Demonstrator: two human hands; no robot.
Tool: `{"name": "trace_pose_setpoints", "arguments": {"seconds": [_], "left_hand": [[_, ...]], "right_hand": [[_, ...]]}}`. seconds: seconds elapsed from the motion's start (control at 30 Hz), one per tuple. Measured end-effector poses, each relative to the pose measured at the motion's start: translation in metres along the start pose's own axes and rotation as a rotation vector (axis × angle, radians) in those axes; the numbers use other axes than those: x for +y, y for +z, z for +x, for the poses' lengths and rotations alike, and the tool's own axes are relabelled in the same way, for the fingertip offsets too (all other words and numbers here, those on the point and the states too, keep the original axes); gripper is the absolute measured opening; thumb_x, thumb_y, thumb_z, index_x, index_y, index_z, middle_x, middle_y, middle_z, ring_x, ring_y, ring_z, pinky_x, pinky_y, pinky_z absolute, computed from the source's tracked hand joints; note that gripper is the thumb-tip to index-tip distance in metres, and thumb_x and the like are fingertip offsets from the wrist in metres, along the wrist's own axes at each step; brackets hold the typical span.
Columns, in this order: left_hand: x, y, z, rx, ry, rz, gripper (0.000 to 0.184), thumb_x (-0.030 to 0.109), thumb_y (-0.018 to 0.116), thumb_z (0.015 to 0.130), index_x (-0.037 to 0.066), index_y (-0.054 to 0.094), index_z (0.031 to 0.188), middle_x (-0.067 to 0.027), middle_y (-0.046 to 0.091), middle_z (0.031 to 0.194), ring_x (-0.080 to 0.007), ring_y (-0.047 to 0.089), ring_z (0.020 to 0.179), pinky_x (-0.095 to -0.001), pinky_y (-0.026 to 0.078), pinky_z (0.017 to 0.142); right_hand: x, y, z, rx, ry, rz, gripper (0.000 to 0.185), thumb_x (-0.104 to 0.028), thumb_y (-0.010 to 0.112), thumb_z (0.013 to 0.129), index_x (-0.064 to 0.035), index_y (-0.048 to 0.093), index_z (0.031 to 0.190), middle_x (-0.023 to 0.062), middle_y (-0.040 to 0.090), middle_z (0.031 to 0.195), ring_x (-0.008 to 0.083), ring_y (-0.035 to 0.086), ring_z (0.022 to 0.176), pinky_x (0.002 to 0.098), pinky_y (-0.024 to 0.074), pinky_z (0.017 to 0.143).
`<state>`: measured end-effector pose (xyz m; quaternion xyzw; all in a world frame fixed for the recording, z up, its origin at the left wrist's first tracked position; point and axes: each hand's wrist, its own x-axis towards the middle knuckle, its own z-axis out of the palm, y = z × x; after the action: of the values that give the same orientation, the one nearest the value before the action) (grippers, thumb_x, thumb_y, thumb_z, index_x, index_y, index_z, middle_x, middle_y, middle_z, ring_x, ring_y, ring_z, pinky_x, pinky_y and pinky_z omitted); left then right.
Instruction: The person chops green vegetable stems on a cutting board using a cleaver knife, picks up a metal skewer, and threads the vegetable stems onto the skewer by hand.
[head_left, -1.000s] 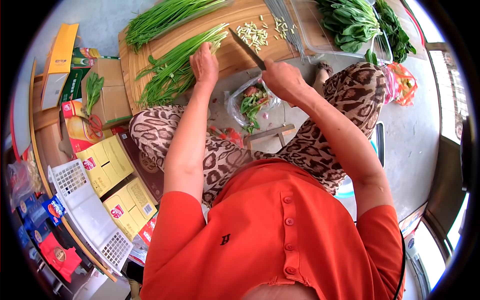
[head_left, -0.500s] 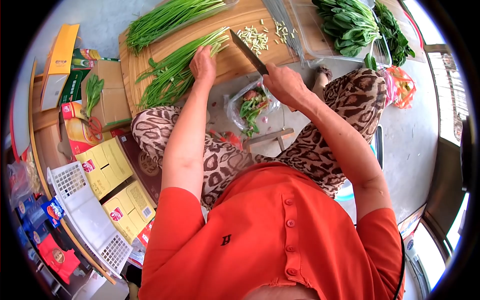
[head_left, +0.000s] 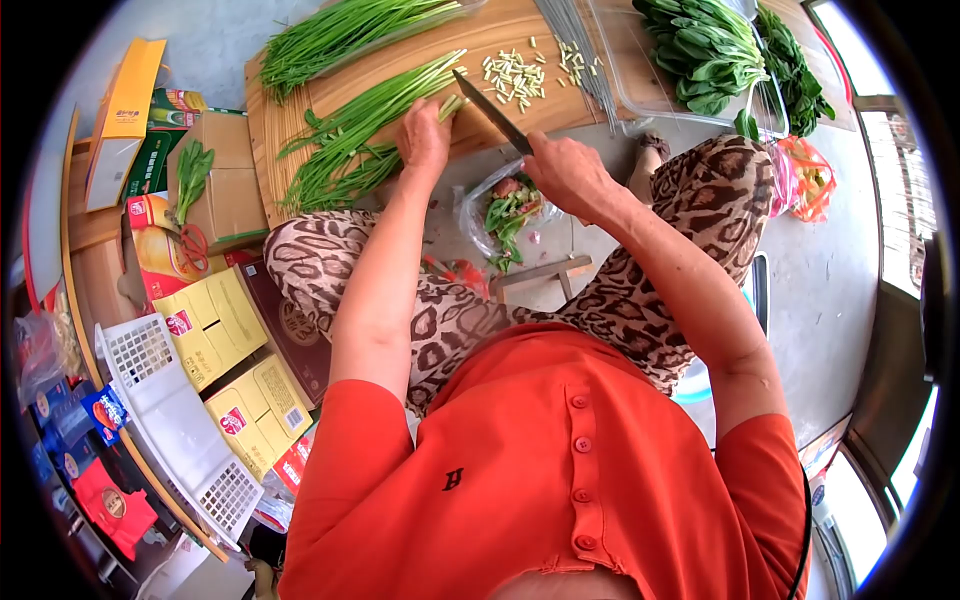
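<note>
My left hand [head_left: 424, 138] is closed around a few garlic chives [head_left: 374, 166], their pale cut ends poking out beyond the fingers. More garlic chives [head_left: 400, 100] lie just behind that hand on the wooden board [head_left: 272, 150]. In my right hand [head_left: 570, 168] is a kitchen knife [head_left: 492, 112], gripped by its handle, with the blade pointing up and left. Its tip is close to the chive ends; whether it touches them I cannot tell. Short chopped pieces [head_left: 514, 78] are scattered on the board beyond the blade.
Another chive bunch [head_left: 350, 35] lies at the far edge. Leafy greens [head_left: 690, 60] sit in a clear tray [head_left: 622, 95] on the right. Below the board, a plastic bag [head_left: 470, 215] holds scraps. Cardboard boxes [head_left: 205, 325] and a white basket [head_left: 175, 420] stand left.
My left hand has shifted slightly right and now has a smaller group of chives apart from the bunch behind. The knife tip has come a little nearer to the chive ends.
</note>
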<state>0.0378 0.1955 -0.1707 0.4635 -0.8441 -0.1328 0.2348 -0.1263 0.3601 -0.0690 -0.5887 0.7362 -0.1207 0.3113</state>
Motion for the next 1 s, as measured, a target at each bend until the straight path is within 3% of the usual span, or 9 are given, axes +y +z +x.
{"name": "trace_pose_setpoints", "arguments": {"seconds": [0.53,1.0], "left_hand": [[0.000,-0.001,0.001,-0.015,0.021,0.043,0.018,0.013,0.068,0.079,0.009,0.068,0.097,-0.0120,0.063,0.094,-0.0365,0.061,0.089,-0.0454,0.049,0.074],[0.008,-0.008,-0.001,-0.113,0.014,0.146,0.022,0.010,0.069,0.076,0.007,0.065,0.097,-0.0145,0.063,0.098,-0.0378,0.061,0.092,-0.0466,0.049,0.077]], "right_hand": [[-0.010,0.006,0.011,-0.009,0.041,-0.119,0.020,-0.013,0.058,0.082,0.0020,0.057,0.096,0.0235,0.067,0.084,0.0389,0.066,0.085,0.0474,0.0506,0.074],[-0.009,0.010,0.017,0.075,-0.036,-0.088,0.016,-0.009,0.049,0.083,0.0008,0.060,0.089,0.0232,0.067,0.079,0.0382,0.067,0.080,0.0464,0.0513,0.072]]}}
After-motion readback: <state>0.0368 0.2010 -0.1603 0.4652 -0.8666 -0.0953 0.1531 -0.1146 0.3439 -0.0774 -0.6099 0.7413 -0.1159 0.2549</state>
